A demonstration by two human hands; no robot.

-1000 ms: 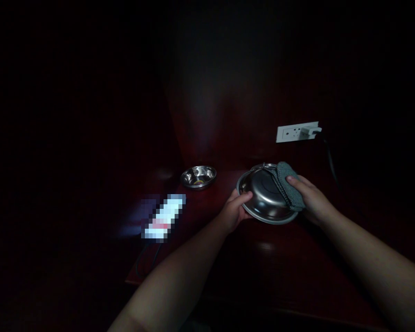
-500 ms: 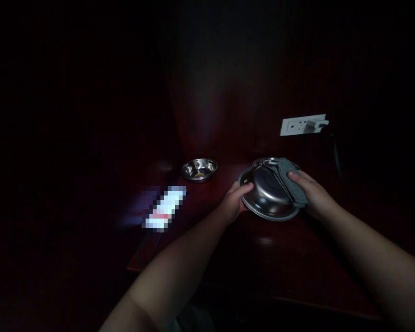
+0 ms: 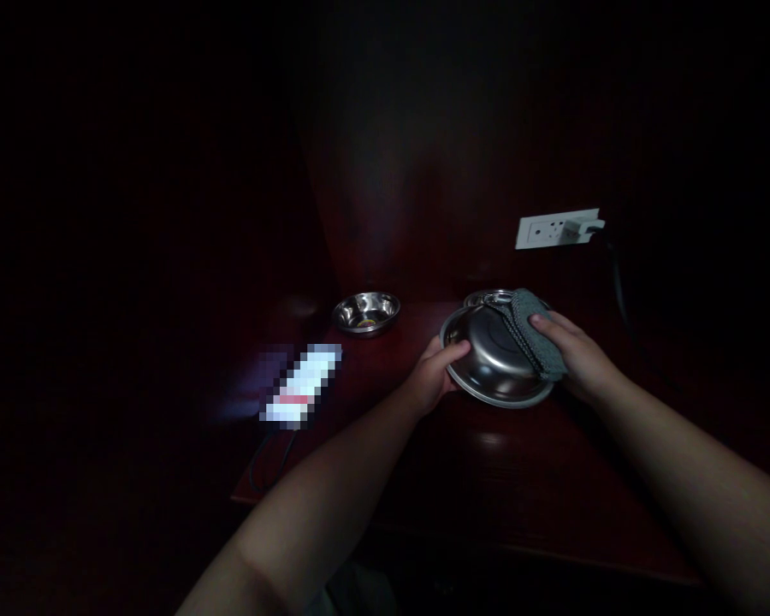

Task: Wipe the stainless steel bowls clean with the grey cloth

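A shiny steel bowl (image 3: 488, 355) is held tilted above the dark red table, its outer bottom turned toward me. My left hand (image 3: 437, 370) grips its left rim, thumb on the outside and fingers underneath. On the bowl's right side my right hand (image 3: 568, 346) is closed on a folded grey-green cloth (image 3: 536, 329), which presses against the metal. Behind the held bowl, partly hidden by it and the cloth, is another steel dish (image 3: 481, 298). A second steel bowl (image 3: 367, 314) stands upright to the left, with a yellow sticker inside.
Left of my forearm lies a bright, pixelated phone-like object (image 3: 305, 385), with a thin cable (image 3: 255, 462) near the table's left corner. A white wall socket (image 3: 558, 229) holds a plug, whose cord hangs at the right. The surroundings are very dark.
The whole view has shifted slightly, so everything appears a little further left. Both hands keep their hold on the bowl and cloth, with hardly any other visible movement.
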